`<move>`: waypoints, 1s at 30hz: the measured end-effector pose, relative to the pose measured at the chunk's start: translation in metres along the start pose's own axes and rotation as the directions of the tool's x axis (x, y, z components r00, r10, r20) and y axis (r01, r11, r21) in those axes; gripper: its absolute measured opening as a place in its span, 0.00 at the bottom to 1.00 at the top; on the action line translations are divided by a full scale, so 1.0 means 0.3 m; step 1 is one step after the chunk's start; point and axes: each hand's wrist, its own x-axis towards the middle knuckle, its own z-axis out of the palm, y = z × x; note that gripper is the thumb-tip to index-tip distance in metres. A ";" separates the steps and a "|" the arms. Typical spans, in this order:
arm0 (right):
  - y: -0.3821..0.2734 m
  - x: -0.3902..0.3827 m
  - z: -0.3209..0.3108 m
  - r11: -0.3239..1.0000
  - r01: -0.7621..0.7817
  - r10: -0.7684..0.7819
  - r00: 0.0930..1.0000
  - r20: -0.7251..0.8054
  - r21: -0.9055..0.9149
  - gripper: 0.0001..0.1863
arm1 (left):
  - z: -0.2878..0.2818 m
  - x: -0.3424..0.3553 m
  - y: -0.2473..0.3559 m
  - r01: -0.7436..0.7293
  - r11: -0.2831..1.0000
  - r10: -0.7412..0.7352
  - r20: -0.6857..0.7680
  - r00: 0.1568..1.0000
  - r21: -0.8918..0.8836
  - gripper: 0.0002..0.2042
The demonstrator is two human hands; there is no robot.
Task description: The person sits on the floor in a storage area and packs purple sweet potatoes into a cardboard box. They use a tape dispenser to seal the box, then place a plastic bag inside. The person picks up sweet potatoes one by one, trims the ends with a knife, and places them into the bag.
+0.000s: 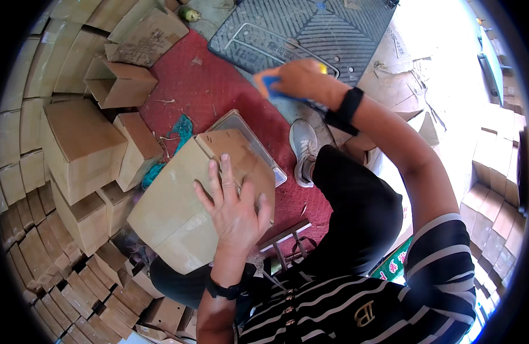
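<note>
Fingers spread, a worker's left hand (pixel 236 222) lies flat on a tilted carton (pixel 173 209) near nine o'clock, while the right hand (pixel 302 79), toward one o'clock, grips a blue tool (pixel 270 85); the carton could slide should that lone palm slip.

Red floor covering (pixel 218 86), dark ridged mat (pixel 359 37), crumpled teal netting (pixel 183 127).
</note>
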 end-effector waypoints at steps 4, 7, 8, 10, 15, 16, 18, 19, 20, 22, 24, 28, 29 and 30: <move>0.247 -0.044 0.172 0.935 -0.350 0.355 0.904 -0.241 0.061 0.15 | 0.007 0.000 0.008 -0.024 1.000 0.024 -0.018 1.000 0.001 0.14; 0.342 -0.059 0.238 0.916 -0.392 0.357 0.891 -0.279 -0.082 0.13 | 0.010 0.001 0.002 -0.042 0.999 0.042 -0.019 0.999 0.019 0.17; 0.365 -0.060 0.243 0.911 -0.361 0.312 0.919 -0.242 -0.198 0.13 | 0.012 0.004 0.003 -0.051 0.998 0.051 -0.013 0.999 0.025 0.19; 0.271 -0.071 0.166 0.906 -0.234 0.192 0.970 -0.151 -0.352 0.10 | 0.018 -0.003 -0.002 -0.048 0.998 0.048 0.006 0.999 0.050 0.23; -0.263 -0.235 0.084 0.761 0.319 -0.290 0.946 -0.143 0.565 0.18 | 0.020 -0.039 -0.042 -0.024 0.984 0.002 -0.120 0.993 -0.177 0.28; -0.331 -0.318 0.090 0.596 0.274 -0.271 0.953 -0.132 0.755 0.23 | 0.025 -0.048 -0.057 -0.029 0.967 -0.015 -0.169 0.985 -0.254 0.28; -0.423 -0.461 0.104 0.313 0.165 -0.206 0.973 -0.103 0.935 0.28 | 0.015 -0.044 -0.053 -0.038 0.916 -0.060 -0.228 0.972 -0.400 0.28; -0.442 -0.515 0.126 0.276 0.285 -0.208 0.950 -0.232 0.918 0.31 | 0.023 -0.049 -0.047 -0.039 0.877 -0.091 -0.244 0.965 -0.479 0.28; -0.457 -0.553 0.146 0.257 0.291 -0.201 0.949 -0.243 0.922 0.32 | 0.025 -0.048 -0.043 -0.045 0.869 -0.088 -0.244 0.966 -0.493 0.28; -0.490 -0.596 0.150 0.215 0.310 -0.197 0.943 -0.269 0.926 0.33 | 0.016 -0.041 -0.049 -0.054 0.857 -0.089 -0.250 0.964 -0.513 0.28; -0.499 -0.615 0.151 0.219 0.299 -0.224 0.942 -0.250 0.929 0.34 | 0.018 -0.043 -0.046 -0.042 0.875 -0.083 -0.235 0.968 -0.482 0.29; -0.512 -0.584 0.231 0.106 0.186 -0.138 0.976 -0.171 0.977 0.36 | 0.017 -0.045 -0.046 -0.033 0.886 -0.072 -0.206 0.976 -0.463 0.29; -0.512 -0.562 0.276 0.072 0.132 -0.117 0.986 -0.123 0.989 0.36 | 0.022 -0.052 -0.050 -0.029 0.891 -0.072 -0.205 0.976 -0.453 0.29; -0.508 -0.542 0.317 0.103 0.104 -0.117 0.989 -0.092 0.989 0.36 | 0.025 -0.057 -0.055 -0.027 0.897 -0.071 -0.205 0.976 -0.442 0.29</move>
